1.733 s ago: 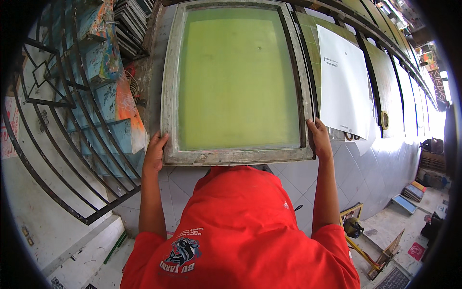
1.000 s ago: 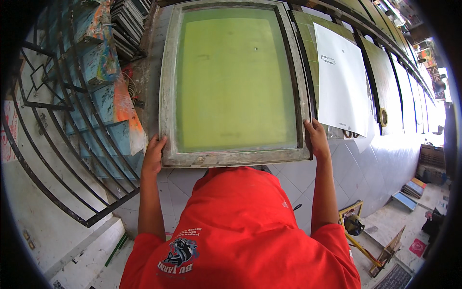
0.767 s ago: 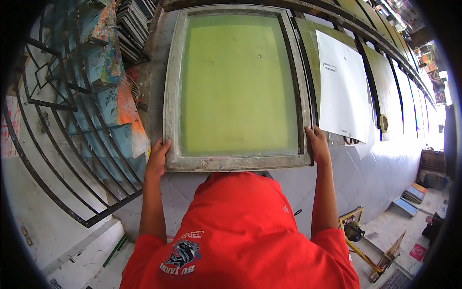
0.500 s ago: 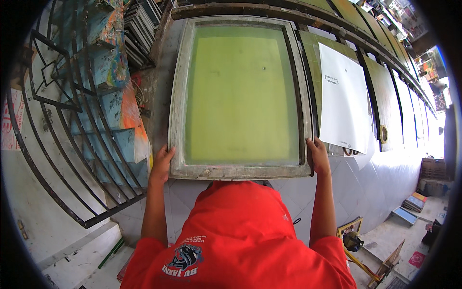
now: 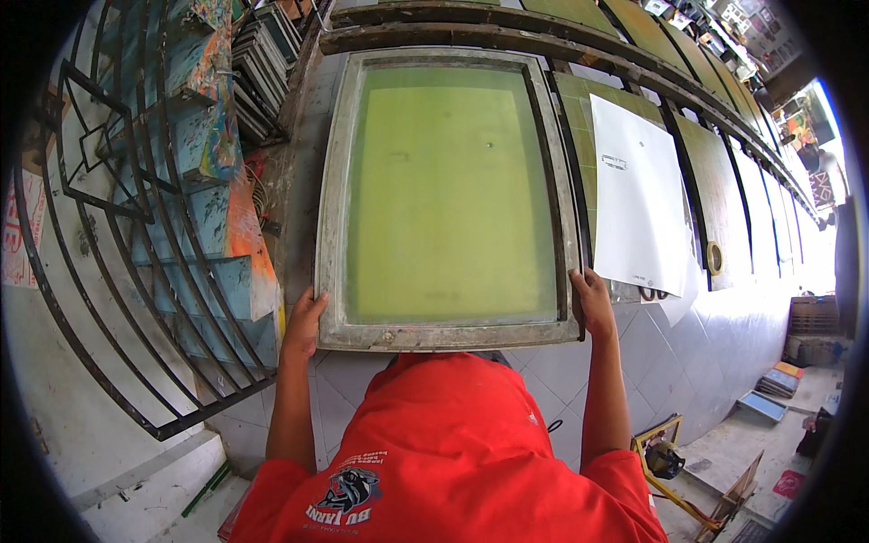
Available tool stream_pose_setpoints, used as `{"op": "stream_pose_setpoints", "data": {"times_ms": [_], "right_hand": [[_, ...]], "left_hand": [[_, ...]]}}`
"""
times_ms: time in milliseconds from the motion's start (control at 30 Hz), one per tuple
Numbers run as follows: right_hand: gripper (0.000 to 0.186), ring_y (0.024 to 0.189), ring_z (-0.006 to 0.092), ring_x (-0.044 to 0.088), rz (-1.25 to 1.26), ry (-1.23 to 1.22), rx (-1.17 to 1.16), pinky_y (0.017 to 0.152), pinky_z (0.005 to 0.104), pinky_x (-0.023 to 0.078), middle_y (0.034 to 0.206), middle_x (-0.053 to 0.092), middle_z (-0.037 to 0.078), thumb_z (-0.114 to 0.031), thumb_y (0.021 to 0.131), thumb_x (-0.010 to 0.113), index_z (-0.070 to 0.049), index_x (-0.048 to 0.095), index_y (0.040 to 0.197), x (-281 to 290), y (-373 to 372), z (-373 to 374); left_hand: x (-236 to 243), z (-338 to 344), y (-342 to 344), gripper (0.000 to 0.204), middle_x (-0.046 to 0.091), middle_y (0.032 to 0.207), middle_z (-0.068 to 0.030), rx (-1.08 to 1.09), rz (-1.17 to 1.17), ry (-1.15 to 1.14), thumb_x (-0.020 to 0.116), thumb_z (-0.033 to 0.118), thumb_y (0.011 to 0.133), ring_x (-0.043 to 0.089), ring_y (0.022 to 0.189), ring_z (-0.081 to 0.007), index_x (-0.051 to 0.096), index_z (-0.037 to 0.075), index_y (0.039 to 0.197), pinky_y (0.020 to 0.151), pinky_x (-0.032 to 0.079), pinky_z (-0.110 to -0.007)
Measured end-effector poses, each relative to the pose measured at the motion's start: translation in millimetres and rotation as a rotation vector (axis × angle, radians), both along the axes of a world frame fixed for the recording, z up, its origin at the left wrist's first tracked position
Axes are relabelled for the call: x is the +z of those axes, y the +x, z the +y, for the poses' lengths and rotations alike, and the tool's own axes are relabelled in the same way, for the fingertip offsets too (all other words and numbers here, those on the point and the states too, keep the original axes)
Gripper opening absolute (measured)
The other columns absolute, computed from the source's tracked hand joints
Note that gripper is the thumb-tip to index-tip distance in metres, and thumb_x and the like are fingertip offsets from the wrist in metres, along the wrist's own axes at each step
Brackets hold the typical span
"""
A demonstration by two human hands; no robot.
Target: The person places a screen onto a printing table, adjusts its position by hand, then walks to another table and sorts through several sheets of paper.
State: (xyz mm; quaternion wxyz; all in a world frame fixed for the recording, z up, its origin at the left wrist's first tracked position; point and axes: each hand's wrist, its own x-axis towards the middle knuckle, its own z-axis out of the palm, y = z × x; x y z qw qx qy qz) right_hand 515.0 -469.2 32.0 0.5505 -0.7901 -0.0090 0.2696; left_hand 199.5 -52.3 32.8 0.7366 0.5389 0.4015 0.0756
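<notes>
A large silk screen frame (image 5: 358,338) lies in front of me, its worn greyish-white rails stained and its stretched mesh (image 5: 453,208) coated yellow-green. My left hand (image 5: 305,323) grips the near part of its left rail. On the opposite side, my right hand (image 5: 594,301) is closed on the right rail close to the near corner. The fingers of both hands are partly hidden under or behind the frame. Close by my right hand lies a white sheet of paper (image 5: 639,195) with small dark marks, over a greenish panel.
Dark rails (image 5: 434,36) run across beyond the frame, with long greenish panels (image 5: 715,181) to the right. A roll of tape (image 5: 715,258) sits there. Black metal bars (image 5: 109,235) and blue steps (image 5: 217,281) stand at left. Several stacked frames (image 5: 262,72) lean at far left.
The screen frame has shifted slightly toward me, with both hands still gripping its sides. The surroundings have shifted slightly in the view.
</notes>
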Motion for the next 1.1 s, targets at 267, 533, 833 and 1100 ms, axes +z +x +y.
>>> {"op": "stream_pose_setpoints", "data": {"times_ms": [267, 533, 833, 1100], "right_hand": [[0.041, 0.076, 0.0098, 0.049, -0.016, -0.016, 0.002, 0.067, 0.0256, 0.041, 0.085, 0.059, 0.004, -0.031, 0.09, 0.06, 0.007, 0.059, 0.104, -1.3, 2.3, 0.9], [0.043, 0.076, 0.0106, 0.049, -0.024, -0.082, 0.02, 0.068, 0.0256, 0.042, 0.082, 0.057, 0.004, -0.031, 0.09, 0.06, 0.008, 0.059, 0.105, 6.2, 2.3, 4.5], [0.038, 0.074, 0.0097, 0.052, 0.018, -0.032, 0.029, 0.067, 0.0246, 0.043, 0.085, 0.06, 0.004, -0.029, 0.091, 0.057, 0.006, 0.06, 0.108, 13.0, -1.9, 5.4], [0.02, 0.058, 0.0024, 0.039, -0.011, 0.084, -0.034, 0.05, 0.0214, 0.03, 0.069, 0.048, -0.007, -0.024, 0.094, 0.057, -0.003, 0.058, 0.091, 9.3, -6.6, 9.3]], "left_hand": [[15.0, -8.9, 3.7, 0.032, 0.061, 0.108, -0.0081, 0.056, -0.035, -0.041, 0.055, 0.019, 0.093, 0.057, 0.097, -0.0155, 0.052, 0.001, 0.119, 0.083, 0.046, -0.029], [3.7, -6.5, -2.5, 0.034, 0.06, 0.111, -0.0092, 0.047, -0.064, -0.023, 0.054, 0.019, 0.093, 0.057, 0.1, -0.0162, 0.051, 0.0, 0.12, 0.085, 0.046, -0.029], [-9.1, -1.1, -5.0, 0.04, 0.059, 0.116, -0.0109, 0.109, -0.015, 0.008, 0.055, 0.022, 0.093, 0.055, 0.105, -0.0176, 0.048, -0.002, 0.125, 0.09, 0.042, -0.03], [4.1, -7.2, -1.1, 0.041, 0.059, 0.116, -0.0114, 0.072, 0.017, 0.039, 0.055, 0.022, 0.093, 0.055, 0.106, -0.0181, 0.049, -0.003, 0.124, 0.09, 0.041, -0.029]]}}
